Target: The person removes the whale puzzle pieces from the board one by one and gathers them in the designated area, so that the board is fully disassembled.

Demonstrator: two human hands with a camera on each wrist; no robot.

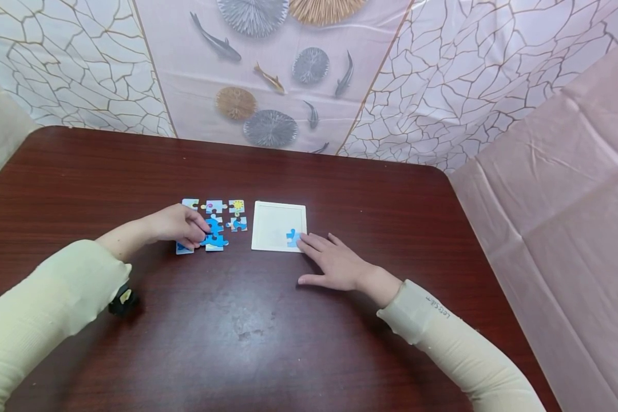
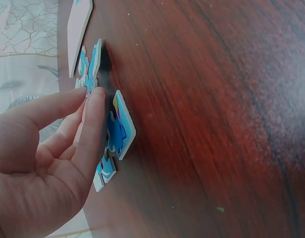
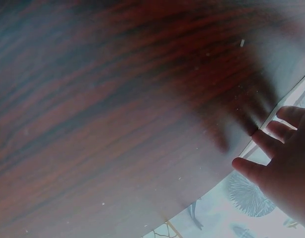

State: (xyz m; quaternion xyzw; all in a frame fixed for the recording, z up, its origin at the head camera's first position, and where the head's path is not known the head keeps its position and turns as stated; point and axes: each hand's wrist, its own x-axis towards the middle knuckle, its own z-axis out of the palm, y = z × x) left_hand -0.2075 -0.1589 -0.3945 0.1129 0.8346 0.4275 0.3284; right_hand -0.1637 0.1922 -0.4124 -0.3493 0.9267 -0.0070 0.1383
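My left hand [image 1: 177, 224] pinches a blue jigsaw piece [image 2: 96, 62] between thumb and forefinger, just above the table among other pieces. In the left wrist view, a corner piece [image 2: 122, 126] lies flat below the fingers. Part of the group is hidden behind my hand in the head view. To the right of the pieces lies a square cream puzzle tray [image 1: 274, 218], with one blue piece [image 1: 291, 238] in its lower right corner. My right hand [image 1: 340, 264] rests at the tray's right edge, fingers spread and fairly straight, fingertips right at that piece.
Around the left hand lie several loose pieces, among them one with a yellow sun [image 1: 237, 205] and a blue one [image 1: 238, 224] below it. A dark wooden table [image 1: 371, 197] carries everything. Patterned cloth [image 1: 309, 34] hangs behind its far edge.
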